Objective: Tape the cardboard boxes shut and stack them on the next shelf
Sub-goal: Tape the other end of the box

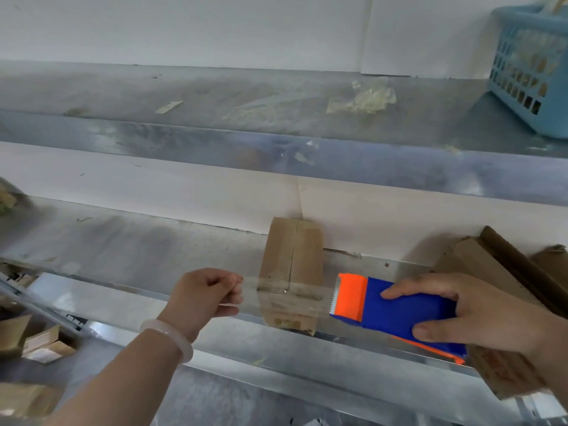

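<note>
We see the left hand with its fingers curled, pinching the free end of a strip of clear tape, a pale bracelet round its wrist. The strip runs taut to the right, across the near end of a cardboard box, and into the toothed orange mouth of a blue tape dispenser. The right hand grips that dispenser, fingers laid over its top and thumb against its near side. We cannot tell whether the tape already touches the cardboard or hangs just above it. The box lies on the middle metal shelf, its long side running from the back wall to the front lip, with a seam down the middle of its top. To the right of it, more brown boxes lean near the wall, and another one sits below the right hand. Further cartons lie down at the lower left. On the upper shelf we make out crumpled tape scraps and, at the far right, a blue basket.
</note>
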